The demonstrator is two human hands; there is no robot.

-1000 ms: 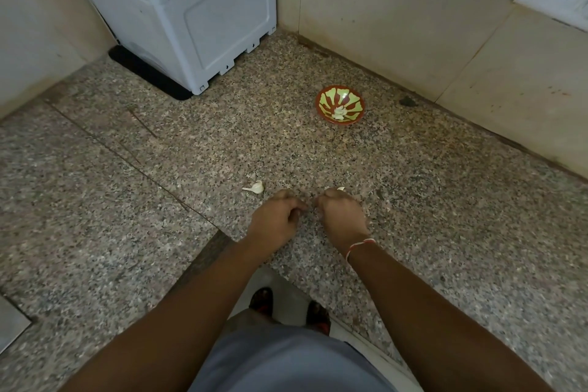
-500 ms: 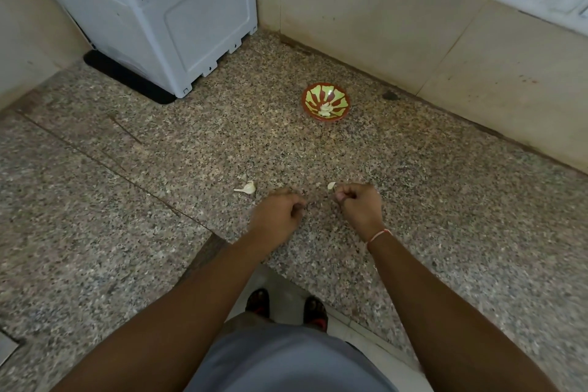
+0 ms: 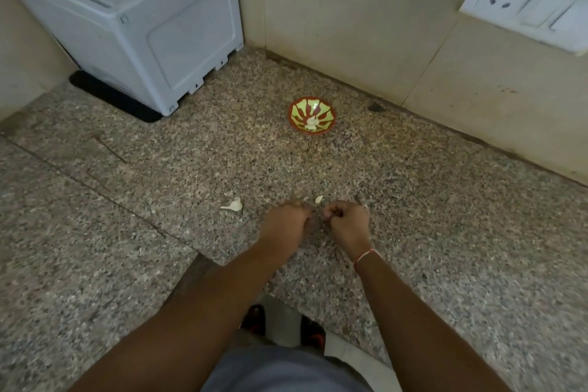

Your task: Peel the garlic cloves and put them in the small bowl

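Head view: mid-task
Done: peeled garlic (image 3: pixel 311 123) in small bowl (image 3: pixel 312 115)
Left: unpeeled clove (image 3: pixel 234 205) beside left hand (image 3: pixel 287 223)
Fingers: left hand, right hand (image 3: pixel 345 223) curled; contents unclear

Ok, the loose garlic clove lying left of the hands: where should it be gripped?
Pinch the garlic clove across its plump right end, coming from above: it lies flat on the counter, its thin tail pointing left, too slim to hold.

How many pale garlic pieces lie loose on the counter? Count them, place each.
2: a tailed piece left of the left hand; a small piece just beyond the right hand. Curled fingers may hide more.
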